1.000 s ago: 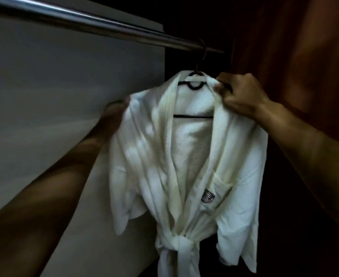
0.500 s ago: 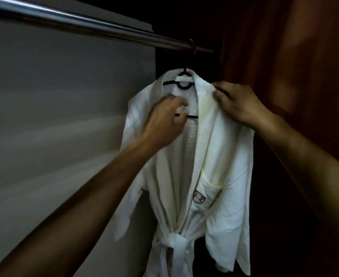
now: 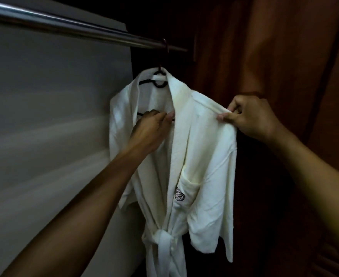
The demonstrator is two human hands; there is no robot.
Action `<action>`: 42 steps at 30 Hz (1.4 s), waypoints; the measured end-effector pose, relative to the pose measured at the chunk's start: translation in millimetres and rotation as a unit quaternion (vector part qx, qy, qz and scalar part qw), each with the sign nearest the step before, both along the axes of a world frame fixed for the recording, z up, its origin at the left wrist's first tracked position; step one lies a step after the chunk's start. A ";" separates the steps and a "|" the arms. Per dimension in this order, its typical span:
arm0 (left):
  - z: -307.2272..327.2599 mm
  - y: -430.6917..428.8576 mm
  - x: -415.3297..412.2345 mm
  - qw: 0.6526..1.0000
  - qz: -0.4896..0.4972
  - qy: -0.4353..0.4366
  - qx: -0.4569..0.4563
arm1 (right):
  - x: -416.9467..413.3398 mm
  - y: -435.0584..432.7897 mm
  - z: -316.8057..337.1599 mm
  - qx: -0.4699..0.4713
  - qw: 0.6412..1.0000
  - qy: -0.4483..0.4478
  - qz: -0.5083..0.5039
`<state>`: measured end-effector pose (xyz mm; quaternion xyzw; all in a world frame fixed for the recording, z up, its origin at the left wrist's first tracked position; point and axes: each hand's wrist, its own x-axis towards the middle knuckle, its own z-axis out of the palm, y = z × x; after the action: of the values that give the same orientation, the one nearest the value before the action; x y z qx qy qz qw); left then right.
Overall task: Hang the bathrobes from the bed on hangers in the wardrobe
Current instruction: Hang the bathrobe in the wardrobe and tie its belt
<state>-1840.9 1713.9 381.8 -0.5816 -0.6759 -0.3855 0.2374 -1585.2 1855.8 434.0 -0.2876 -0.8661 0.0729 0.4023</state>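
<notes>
Pinching the bathrobe at its shoulder seam, our right hand holds the cloth out sideways, thumb and fingers closed on the fold. Our left hand sits curled inside the open collar, at the crossbar of the hanger; whether it grips bar or cloth, we cannot tell. That bathrobe hangs on 1 black hanger, hooked near the right end of the rail, belt knotted in front.

white terry-cloth bathrobe, glossy metal rail

Free rail left of hanger
</notes>
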 end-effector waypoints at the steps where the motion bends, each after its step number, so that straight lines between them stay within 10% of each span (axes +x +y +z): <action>1: 1.1 -1.0 0.5 1.000 0.000 -0.005 0.003 | 1.3 -1.7 4.4 -0.002 1.000 0.003 0.012; 7: 10.8 -15.3 11.4 0.996 -0.019 -0.091 0.019 | -12.8 0.2 32.4 -0.134 0.957 0.228 0.123; 12: 16.7 -17.9 21.5 0.988 -0.020 -0.150 -0.015 | -13.4 14.1 -3.0 -0.138 0.989 -0.049 0.021; 17: 21.3 -23.1 29.9 0.999 -0.030 -0.040 -0.022 | -27.8 -30.8 29.3 0.004 0.993 0.082 0.080; 22: 19.7 -19.1 9.3 0.986 0.055 -0.083 0.131 | -64.5 -36.7 24.3 0.163 0.983 -0.038 0.079; 26: 23.4 -24.8 -21.8 0.961 0.235 -0.121 0.085 | -71.4 -22.2 18.8 0.162 0.984 0.007 0.070; 34: 92.4 -18.0 -45.6 0.989 0.073 -0.066 0.109 | -90.9 -5.5 22.6 0.171 0.982 -0.007 0.079; 37: 96.8 -15.7 -44.7 0.996 0.070 -0.047 0.003 | -88.5 -1.3 24.6 0.162 0.982 0.003 0.094; 42: 55.3 -38.3 -86.7 0.961 0.216 -0.135 0.104 | -89.7 5.8 24.9 0.112 0.987 0.012 0.114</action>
<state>-1927.6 1675.6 437.1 -0.3364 -0.7671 -0.4686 0.2806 -1675.0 1861.6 458.9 -0.1390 -0.8909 0.0247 0.4316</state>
